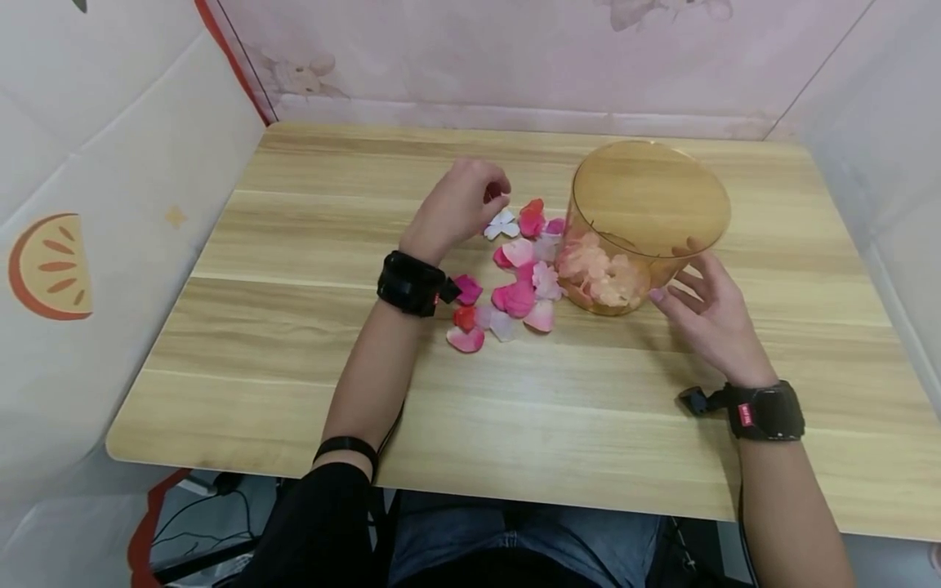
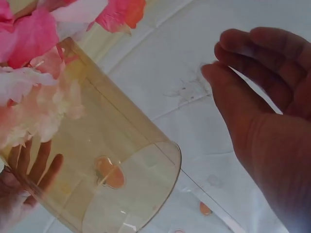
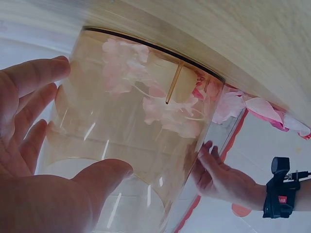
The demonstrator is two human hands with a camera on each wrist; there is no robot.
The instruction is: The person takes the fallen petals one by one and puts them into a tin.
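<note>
Petals [image 1: 515,278] of pink, red and white cloth lie loose on the wooden table [image 1: 294,343], heaped just beside the amber plastic tub [image 1: 647,220] on its near-left side. More petals, pale pink, sit inside the tub against its wall, plain in the right wrist view [image 3: 146,92].

The tub stands near the middle of the table, its transparent wall showing the wood behind it.

The right hand [image 1: 709,314] is at the tub's near-right side with fingers spread and relaxed. Its fingertips appear to rest against the tub's wall, and the thumb shows through the amber plastic, though whether the hand bears on the tub or only hovers against it is hard to judge. It does not close round anything.

The left hand [image 1: 459,204] hangs over the far-left edge of the petal heap, well to the left of the tub. Its fingers are loosely curled downward over a white petal [image 1: 502,223]. In the left wrist view the palm [image 2: 272,136] is bare and the fingers bend without pinching anything.

Black wrist bands sit on both forearms, away from the tub.
</note>
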